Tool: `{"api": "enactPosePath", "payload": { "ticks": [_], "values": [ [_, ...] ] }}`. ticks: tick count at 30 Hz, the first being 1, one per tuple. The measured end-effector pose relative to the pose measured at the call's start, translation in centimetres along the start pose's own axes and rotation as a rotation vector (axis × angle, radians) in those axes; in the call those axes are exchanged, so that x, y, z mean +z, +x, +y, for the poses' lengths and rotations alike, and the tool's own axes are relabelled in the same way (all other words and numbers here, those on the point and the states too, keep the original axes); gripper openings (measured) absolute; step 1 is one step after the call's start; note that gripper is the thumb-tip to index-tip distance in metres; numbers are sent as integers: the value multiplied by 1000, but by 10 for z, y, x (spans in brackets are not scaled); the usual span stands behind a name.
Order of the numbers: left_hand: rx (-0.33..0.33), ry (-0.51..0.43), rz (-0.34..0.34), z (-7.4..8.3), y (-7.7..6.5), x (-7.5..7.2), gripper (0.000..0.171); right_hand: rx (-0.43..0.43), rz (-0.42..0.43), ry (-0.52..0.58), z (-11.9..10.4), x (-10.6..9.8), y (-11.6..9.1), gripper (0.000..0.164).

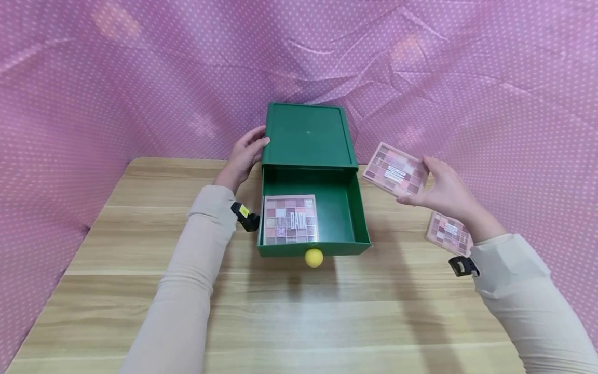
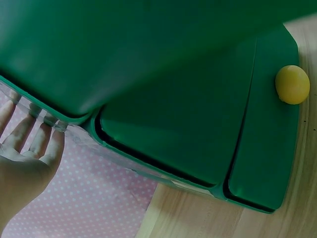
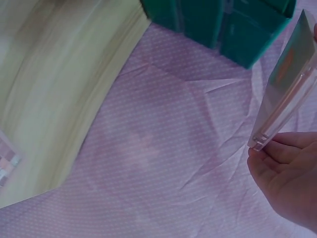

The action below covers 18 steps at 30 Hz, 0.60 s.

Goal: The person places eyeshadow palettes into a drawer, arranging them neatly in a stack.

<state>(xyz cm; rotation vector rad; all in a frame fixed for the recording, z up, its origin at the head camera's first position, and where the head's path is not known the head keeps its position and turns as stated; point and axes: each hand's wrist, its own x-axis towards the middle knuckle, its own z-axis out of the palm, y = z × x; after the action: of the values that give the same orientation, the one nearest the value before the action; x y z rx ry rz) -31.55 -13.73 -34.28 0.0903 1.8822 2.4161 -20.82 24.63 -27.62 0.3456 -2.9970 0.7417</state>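
Pink palette (image 1: 396, 170), pinched between thumb and fingers of the right hand (image 1: 441, 189), tilted in the air just right of a green drawer (image 1: 345, 250) pulled out from its green box (image 1: 308, 134). Shown edge-on from the right wrist, with clear plastic catching light along the rim. Inside the drawer, flat and face up toward the left wall and front, a second palette (image 1: 290, 219), lettered "BACK" in white across a grid of pink, brown and pale squares; to its right, smooth green floor. Above, a flat, rimmed square top; below, at the drawer front, a round yellow knob (image 1: 314, 258). Against the box's left side, the left hand (image 1: 245, 156), thumb at the edge, fingers spread and nearly straight, touching without clamping. Beside the right wrist, lying on the wood-grained table (image 1: 299, 322), a third palette (image 1: 446, 232). Behind, creased pink cloth (image 1: 299, 52) with white dots; over both forearms, pale sleeves (image 1: 182, 291), softly wrinkled.
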Motion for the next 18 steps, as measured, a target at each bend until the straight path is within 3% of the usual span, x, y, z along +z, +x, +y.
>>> {"api": "enactPosePath", "payload": {
  "ticks": [11, 18],
  "values": [
    [-7, -1, 12, -1, -2, 1, 45, -35, -44, 3, -27, -3, -5, 110],
    [-7, 5, 12, -1, -4, 2, 45, -119, -24, 9, -41, 0, -8, 105]
  ]
}}
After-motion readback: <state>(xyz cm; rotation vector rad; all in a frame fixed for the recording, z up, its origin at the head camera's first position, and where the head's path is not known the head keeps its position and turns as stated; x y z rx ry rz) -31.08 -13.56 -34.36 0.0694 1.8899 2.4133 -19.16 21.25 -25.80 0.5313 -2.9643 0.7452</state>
